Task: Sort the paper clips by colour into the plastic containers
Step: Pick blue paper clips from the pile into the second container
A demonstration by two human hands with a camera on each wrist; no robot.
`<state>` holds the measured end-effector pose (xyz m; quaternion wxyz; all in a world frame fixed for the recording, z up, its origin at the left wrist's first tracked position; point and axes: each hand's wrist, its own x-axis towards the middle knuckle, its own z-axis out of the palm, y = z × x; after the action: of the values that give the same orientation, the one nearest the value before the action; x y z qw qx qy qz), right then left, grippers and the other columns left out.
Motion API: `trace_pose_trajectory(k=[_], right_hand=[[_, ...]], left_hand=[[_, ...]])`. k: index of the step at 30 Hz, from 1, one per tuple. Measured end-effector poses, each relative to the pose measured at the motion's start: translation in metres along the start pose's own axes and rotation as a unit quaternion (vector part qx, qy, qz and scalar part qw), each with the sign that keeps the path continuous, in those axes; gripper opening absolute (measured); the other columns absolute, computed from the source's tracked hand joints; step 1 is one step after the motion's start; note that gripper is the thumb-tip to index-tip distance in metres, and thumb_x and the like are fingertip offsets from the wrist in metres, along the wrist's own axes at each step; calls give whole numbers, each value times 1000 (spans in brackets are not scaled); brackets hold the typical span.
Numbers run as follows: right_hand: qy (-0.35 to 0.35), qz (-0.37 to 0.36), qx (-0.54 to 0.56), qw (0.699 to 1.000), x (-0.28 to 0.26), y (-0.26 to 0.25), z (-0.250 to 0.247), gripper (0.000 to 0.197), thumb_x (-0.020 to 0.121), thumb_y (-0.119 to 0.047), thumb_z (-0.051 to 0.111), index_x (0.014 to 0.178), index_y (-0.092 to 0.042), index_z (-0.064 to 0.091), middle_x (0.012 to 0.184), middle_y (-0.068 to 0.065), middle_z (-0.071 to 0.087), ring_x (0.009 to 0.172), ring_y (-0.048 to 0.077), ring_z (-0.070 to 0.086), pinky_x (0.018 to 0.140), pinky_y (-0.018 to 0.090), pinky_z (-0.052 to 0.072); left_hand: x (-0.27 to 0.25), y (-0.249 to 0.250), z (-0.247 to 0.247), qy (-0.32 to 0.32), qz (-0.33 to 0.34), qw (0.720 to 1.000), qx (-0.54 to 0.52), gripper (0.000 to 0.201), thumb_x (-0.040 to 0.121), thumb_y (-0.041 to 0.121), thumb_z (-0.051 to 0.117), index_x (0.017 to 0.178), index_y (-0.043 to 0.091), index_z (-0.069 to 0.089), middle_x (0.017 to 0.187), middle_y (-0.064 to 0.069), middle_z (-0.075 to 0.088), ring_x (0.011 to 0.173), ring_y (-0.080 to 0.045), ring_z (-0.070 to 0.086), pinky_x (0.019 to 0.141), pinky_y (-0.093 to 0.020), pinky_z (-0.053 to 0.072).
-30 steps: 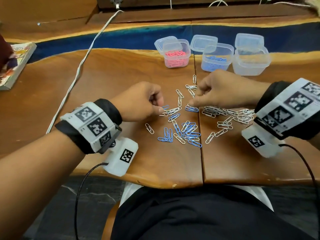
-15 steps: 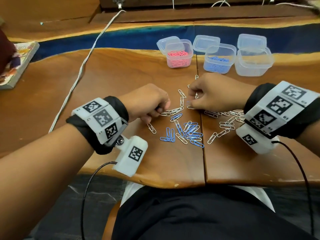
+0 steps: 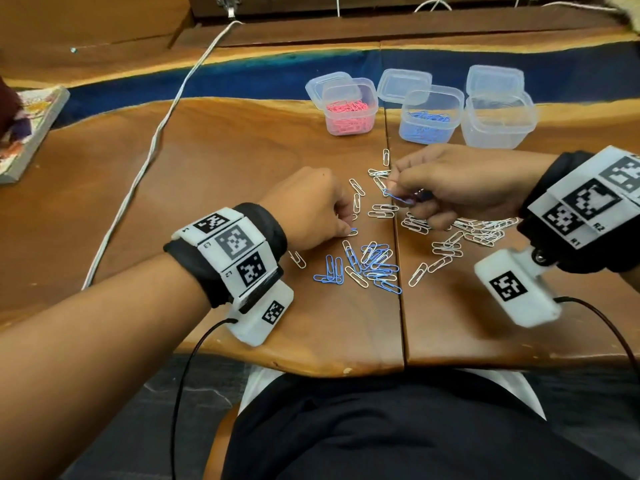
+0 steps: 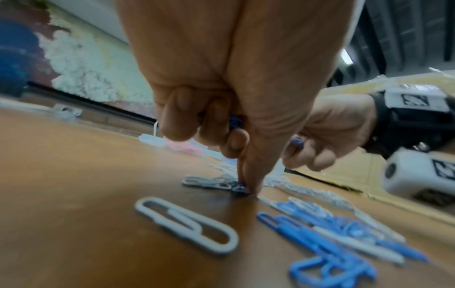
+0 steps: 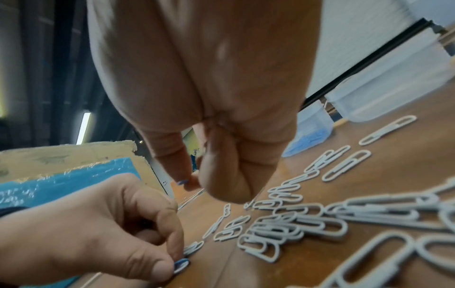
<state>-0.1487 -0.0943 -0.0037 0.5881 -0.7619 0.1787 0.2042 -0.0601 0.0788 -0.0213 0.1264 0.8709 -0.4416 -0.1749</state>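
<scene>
Right hand (image 3: 460,183) raised off the counter (image 3: 214,161), pinching a blue paper clip (image 3: 398,198); left hand (image 3: 308,209) pinching another blue clip (image 5: 181,265) against the wood

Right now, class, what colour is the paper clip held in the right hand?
Blue paper clip in the right hand; head view.

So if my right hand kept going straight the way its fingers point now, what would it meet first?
Probably the left hand: the right hand, pinching a blue clip, points leftward across white clips lying below; height is hard to judge.
</scene>
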Motion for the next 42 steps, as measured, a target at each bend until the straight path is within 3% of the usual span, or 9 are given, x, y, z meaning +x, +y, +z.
trace_pose_trajectory(k=[8,14,20,21,24,26,30,33,42], right_hand=[[-45,-6,21,999,-3,10,-1,11,96,3,44,90,-2,52,77,17,40,45,9,25,37,20,19],[-80,-3,101,992,-3,8,-3,33,91,11,33,103,2,63,70,10,46,52,14,35,39,23,35],[-81,13,154,985,-4,1,-1,22,92,-4,34,83,-5,54,69,11,48,50,17,43,39,25,40],[-88,20,147,985,-5,1,0,23,94,-10,35,79,-7,53,67,10,46,50,17,40,39,24,36],[-65,23,58,996,-6,4,6,34,97,-27,45,66,-13,46,57,2,34,46,13,28,40,22,20],[-33,-10,-42,999,-9,5,13,34,95,-28,54,64,-14,48,51,-2,34,42,11,27,39,19,19],[5,-121,-294,948,-12,3,28,14,84,-25,71,75,-17,66,41,-11,51,38,5,42,40,13,32],[29,-127,-385,914,-6,2,43,11,77,-27,75,76,-17,69,45,-12,57,44,0,51,42,12,35],[67,-104,-448,886,6,0,66,13,77,-18,67,75,-6,69,72,15,67,63,24,53,56,29,43]], left_hand=[[-6,-8,-8,30,-25,987,-154,6,89,15,62,83,15,62,67,7,58,45,0,45,47,-11,34],[-21,-22,-13,-118,-102,871,-465,29,93,-8,39,95,6,65,63,-2,50,50,-11,28,42,-19,19],[-29,-23,-17,-222,-157,772,-575,27,88,20,35,74,9,55,64,-6,44,48,-13,31,46,-25,17],[-30,-21,-17,-216,-156,793,-548,27,87,26,38,68,12,51,62,-4,42,48,-14,29,47,-25,16],[-36,-14,-8,-115,-99,950,-273,45,88,47,55,56,18,43,50,6,33,45,-13,24,42,-23,20],[-40,-11,0,-74,-27,990,-119,48,91,48,53,58,14,42,48,6,29,45,-11,24,45,-25,23],[-48,-14,6,-86,31,996,-12,17,87,42,61,87,27,56,60,9,46,58,-9,43,59,-30,35],[-50,-11,7,-90,43,992,72,32,77,49,69,106,42,56,69,13,52,68,-8,47,62,-30,37],[-44,-8,10,-82,89,985,124,12,88,38,57,92,28,60,76,9,57,72,-16,48,62,-30,38]])
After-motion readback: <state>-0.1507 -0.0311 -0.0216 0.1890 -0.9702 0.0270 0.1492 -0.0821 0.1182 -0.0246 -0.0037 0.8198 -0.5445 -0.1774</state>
